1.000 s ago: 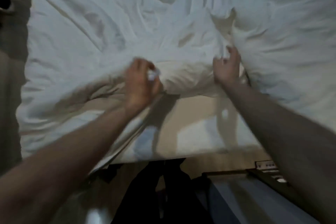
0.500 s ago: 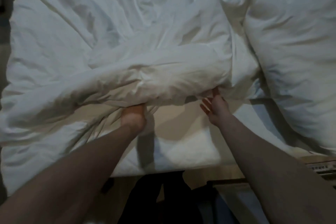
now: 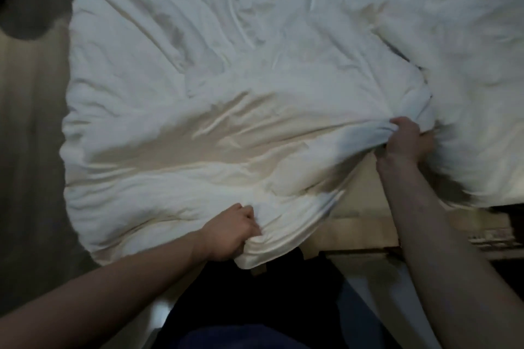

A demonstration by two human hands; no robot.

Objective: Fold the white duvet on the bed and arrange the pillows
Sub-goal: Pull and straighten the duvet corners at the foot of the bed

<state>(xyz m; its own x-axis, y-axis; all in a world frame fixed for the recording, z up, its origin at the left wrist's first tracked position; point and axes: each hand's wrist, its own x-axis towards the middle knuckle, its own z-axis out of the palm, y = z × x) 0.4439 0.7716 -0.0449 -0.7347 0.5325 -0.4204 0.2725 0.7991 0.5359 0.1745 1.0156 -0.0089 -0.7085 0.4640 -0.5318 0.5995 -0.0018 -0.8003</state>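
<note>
The white duvet [image 3: 215, 110] lies rumpled across the bed [image 3: 365, 207], its near edge bunched. The left hand [image 3: 229, 232] grips that near edge with curled fingers, and the right hand [image 3: 404, 142] clutches a gathered fold farther right, beside a pillow [image 3: 465, 65].

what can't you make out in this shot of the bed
Head view only:
- Left hand fingertips: buried in the white duvet fold it grips.
- Right hand fingers: wrapped in bunched fabric.
- Pillow: motion-blurred and cut by the right edge.
- Bed far end: cut off at top.
</note>
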